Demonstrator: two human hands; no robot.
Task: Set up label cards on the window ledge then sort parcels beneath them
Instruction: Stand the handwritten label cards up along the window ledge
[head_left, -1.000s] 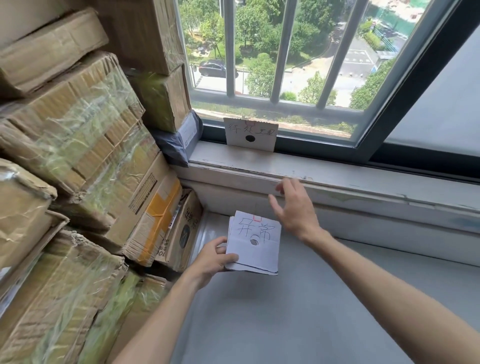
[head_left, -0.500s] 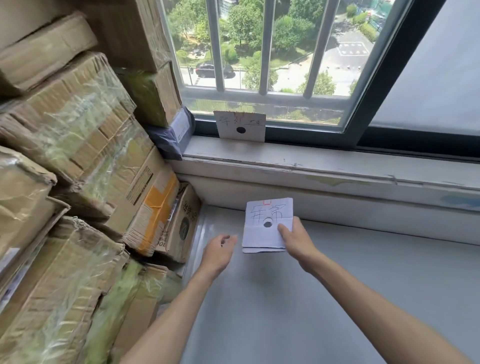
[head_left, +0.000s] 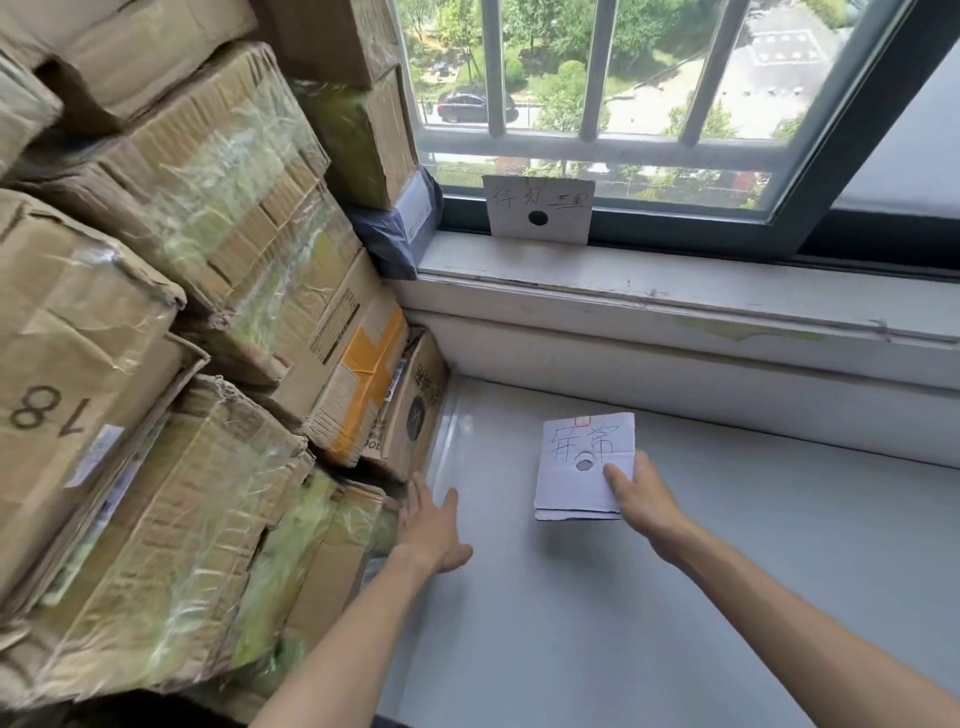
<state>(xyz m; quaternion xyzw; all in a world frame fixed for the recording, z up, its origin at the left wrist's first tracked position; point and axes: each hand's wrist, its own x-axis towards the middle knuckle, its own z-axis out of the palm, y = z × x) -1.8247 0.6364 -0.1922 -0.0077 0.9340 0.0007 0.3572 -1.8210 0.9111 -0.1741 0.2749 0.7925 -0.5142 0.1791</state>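
- Your right hand (head_left: 641, 499) is pinching a small stack of white square paper label cards with blue handwriting and a punched round hole (head_left: 584, 467); the thumb is lying on top beside the hole, and the other fingers are hidden beneath the stack.
- You are holding that stack over the pale grey flat surface below the window (head_left: 649, 623), at about 3 o'clock from your other hand and well apart from it.
- Your left hand (head_left: 428, 525) is reaching forward with its fingers straight and slightly spread, gripping nothing; the fingertips are sitting just beside the lower edge of the pile of tape-wrapped brown cardboard parcels (head_left: 171, 364), and you cannot tell whether they are touching it.
- One white cardboard label card with faint writing and a dark round hole (head_left: 538, 210) is standing upright on the worn white painted window ledge (head_left: 675, 291), leaning against the dark window frame (head_left: 810, 208) at 12 o'clock from the held stack.
- A dark grey plastic mailer bag with a white label (head_left: 402, 223) is lying wedged between the parcels and the window, at 9 o'clock from the standing card.
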